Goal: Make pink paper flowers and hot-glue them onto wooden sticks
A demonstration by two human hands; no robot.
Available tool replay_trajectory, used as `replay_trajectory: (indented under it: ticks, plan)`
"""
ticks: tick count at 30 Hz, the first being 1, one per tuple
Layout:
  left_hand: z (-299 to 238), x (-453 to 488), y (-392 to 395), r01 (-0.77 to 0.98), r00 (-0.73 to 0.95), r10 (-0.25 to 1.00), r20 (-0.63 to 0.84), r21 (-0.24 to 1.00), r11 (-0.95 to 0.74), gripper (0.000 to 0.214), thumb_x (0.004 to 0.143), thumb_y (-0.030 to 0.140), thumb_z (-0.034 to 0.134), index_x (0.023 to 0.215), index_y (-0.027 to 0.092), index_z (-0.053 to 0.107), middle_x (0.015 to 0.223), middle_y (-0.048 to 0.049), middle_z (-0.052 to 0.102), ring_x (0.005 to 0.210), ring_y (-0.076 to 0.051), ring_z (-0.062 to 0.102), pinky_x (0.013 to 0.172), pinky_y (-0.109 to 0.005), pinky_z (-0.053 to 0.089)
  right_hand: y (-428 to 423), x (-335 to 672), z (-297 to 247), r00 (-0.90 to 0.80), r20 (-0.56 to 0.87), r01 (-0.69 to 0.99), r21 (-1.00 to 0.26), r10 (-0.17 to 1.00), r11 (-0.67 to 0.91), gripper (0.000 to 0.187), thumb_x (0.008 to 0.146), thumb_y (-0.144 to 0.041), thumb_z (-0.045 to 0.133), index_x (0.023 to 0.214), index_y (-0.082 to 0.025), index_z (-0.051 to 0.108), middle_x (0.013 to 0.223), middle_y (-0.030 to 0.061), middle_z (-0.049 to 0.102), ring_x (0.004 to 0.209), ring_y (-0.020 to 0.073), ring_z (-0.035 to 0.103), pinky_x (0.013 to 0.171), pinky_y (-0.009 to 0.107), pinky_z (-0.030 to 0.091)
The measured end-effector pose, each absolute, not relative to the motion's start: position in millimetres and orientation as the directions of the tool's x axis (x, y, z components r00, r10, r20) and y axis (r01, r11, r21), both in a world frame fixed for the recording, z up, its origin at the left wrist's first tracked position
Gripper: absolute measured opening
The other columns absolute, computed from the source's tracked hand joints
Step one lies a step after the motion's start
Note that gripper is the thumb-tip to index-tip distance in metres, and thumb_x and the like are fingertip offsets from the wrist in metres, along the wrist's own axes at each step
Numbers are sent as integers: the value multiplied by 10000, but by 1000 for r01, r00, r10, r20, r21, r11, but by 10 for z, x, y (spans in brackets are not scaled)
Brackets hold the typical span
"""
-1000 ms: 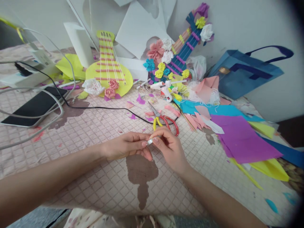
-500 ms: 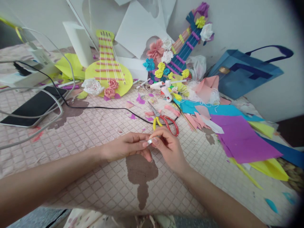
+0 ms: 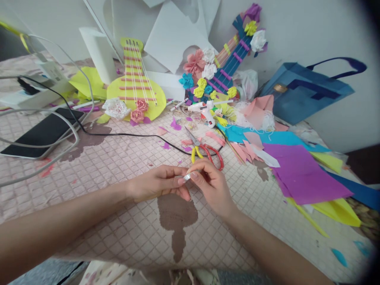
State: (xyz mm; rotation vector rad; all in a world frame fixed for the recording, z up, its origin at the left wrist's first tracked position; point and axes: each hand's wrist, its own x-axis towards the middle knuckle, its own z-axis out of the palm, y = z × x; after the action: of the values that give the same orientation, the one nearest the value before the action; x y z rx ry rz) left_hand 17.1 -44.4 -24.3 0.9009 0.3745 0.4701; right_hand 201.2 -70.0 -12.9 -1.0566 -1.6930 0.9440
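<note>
Between the fingertips of both hands is a small white strip (image 3: pixel 187 177), possibly paper, its full shape partly hidden. My left hand (image 3: pixel 162 183) pinches its left end between thumb and fingers. From the other side my right hand (image 3: pixel 211 187) closes thumb and index finger on it. Just beyond the hands lie scissors (image 3: pixel 204 149) with one yellow and one red handle, blades pointing away. Farther back rests a white glue gun (image 3: pixel 208 113). A yellow paper guitar (image 3: pixel 135 85) with pink frets and white strings leans at the back, bearing white and pink flowers.
A blue guitar (image 3: pixel 230 71) with paper flowers leans on the wall, near a blue bag (image 3: pixel 305 91). Purple paper (image 3: pixel 308 172) and coloured scraps lie to the right. At left are a black phone (image 3: pixel 41 132), a power strip (image 3: pixel 35 93) and loose cables; a black cord (image 3: pixel 133 135) crosses the table.
Almost nothing differs. The fingers of my left hand under the strip have shifted very slightly; both hands keep the same place.
</note>
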Motion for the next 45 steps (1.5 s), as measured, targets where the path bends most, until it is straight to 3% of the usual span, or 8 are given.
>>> replay_trajectory:
  ticks: [9, 16, 33, 45]
  plan:
    - [-205, 191, -476, -233, 818, 562, -119, 826, 513, 181, 902, 265, 580, 985, 116, 639, 840, -40, 645, 751, -116, 641, 779, -271, 467, -717, 1988, -133, -232, 300, 232, -907, 925, 352, 113, 900, -260, 556, 806, -217, 601, 802, -1, 552, 769, 137, 522, 691, 292, 414]
    - [-224, 158, -448, -244, 844, 522, -121, 781, 575, 236, 895, 219, 595, 1106, 118, 617, 891, -55, 665, 815, -115, 654, 812, -246, 464, -704, 2011, -114, -213, 308, 231, -906, 927, 355, 105, 899, -248, 557, 810, -220, 605, 810, -5, 571, 800, 140, 537, 754, 302, 412]
    - [-218, 199, -472, -240, 814, 569, -118, 824, 514, 172, 903, 256, 580, 977, 113, 641, 823, -36, 654, 742, -105, 644, 757, -242, 470, -704, 1988, -142, -225, 307, 248, -899, 925, 359, 114, 896, -270, 559, 800, -220, 596, 808, 3, 571, 798, 147, 542, 726, 305, 426]
    - [-248, 140, -431, -262, 846, 520, -118, 758, 598, 206, 905, 199, 571, 1079, 112, 638, 881, -76, 694, 841, -131, 672, 841, -254, 474, -726, 2000, -112, -214, 316, 251, -897, 924, 365, 102, 895, -255, 562, 806, -223, 601, 794, -6, 557, 786, 142, 530, 724, 301, 413]
